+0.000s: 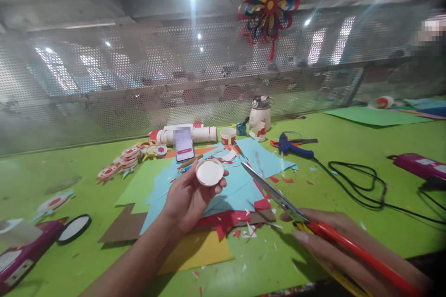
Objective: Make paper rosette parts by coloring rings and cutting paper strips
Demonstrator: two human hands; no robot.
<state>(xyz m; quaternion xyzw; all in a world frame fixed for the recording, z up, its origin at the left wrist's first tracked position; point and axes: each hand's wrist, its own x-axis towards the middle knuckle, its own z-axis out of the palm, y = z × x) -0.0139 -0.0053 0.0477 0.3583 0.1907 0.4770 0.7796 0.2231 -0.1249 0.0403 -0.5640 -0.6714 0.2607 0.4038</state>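
Observation:
My left hand (188, 199) is raised over the coloured paper and pinches a small white paper cup bottom (209, 172) between thumb and fingers, its round face turned toward me. My right hand (334, 246) sits low at the front right, fingers closed round red-and-yellow scissors (278, 197). The scissor blades point up and left, their tip close to the cup piece but apart from it. Blue, red, yellow and brown paper sheets (240, 185) lie beneath both hands, strewn with small cut scraps.
On the green table (341, 148) stand a stack of paper cups lying on its side (188, 134), a phone (184, 145), cut cup discs (127, 158), a blue glue gun (292, 146) with black cable (365, 185), and a white bottle (260, 112). A perforated metal screen rises behind, bearing a paper flower (269, 2).

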